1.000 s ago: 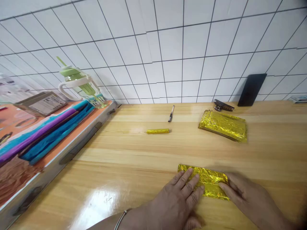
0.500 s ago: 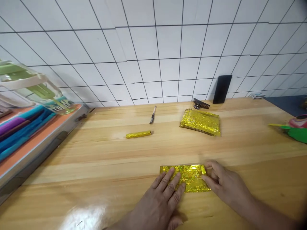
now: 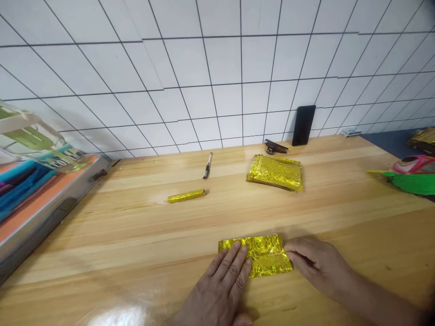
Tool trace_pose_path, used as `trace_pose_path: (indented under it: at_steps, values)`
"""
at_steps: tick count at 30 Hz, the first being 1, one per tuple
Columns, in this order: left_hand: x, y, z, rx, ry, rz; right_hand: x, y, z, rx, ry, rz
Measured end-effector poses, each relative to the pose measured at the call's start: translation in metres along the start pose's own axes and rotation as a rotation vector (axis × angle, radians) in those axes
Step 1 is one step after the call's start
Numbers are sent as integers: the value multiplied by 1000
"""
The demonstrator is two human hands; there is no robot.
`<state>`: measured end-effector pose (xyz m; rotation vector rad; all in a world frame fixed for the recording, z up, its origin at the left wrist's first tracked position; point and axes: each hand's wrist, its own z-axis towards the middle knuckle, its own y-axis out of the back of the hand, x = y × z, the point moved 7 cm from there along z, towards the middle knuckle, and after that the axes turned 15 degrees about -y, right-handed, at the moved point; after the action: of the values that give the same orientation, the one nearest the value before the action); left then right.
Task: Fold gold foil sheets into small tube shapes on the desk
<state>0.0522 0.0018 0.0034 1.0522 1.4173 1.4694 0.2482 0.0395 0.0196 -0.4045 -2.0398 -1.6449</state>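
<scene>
A shiny gold foil paper, folded into a flat rectangle, lies on the wooden table near me. My left hand rests flat over its left part, fingers stretched out and pressing it down. At the paper's right edge, my right hand pinches the foil between thumb and forefinger. Farther off lies a thin gold foil roll, and to its right a stack of gold foil sheets. The part of the paper beneath my left hand is hidden.
At the back are a pen, a dark claw-like clip and a black phone-like slab leaning on the tiled wall. A box with coloured items stands left. A green object lies right.
The view has turned slightly right. My right hand's thumb and forefinger have closed at the paper's right edge, where a raised flap showed before. My left hand still presses the paper.
</scene>
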Motion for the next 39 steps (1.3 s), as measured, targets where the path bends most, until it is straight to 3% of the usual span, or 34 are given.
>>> trace_pose_path:
  at_steps: [4,14,19,22,27,33,39]
  values:
    - [1,0,-1,-1,15,21,-4,-3,1,73,-27,32]
    - [3,2,2,58,25,16,-4,4,-1,-25,-41,-40]
    - [5,6,4,73,15,-28,12,4,-11,-119,216,-150]
    - [6,5,4,67,19,-45,16,-8,-17,-46,303,-253]
    - [7,3,2,64,46,-89,11,-24,-18,101,279,-319]
    - [6,6,4,85,46,-143,8,-27,-15,124,288,-360]
    - [5,8,3,109,87,-155,9,-22,-13,62,299,-306]
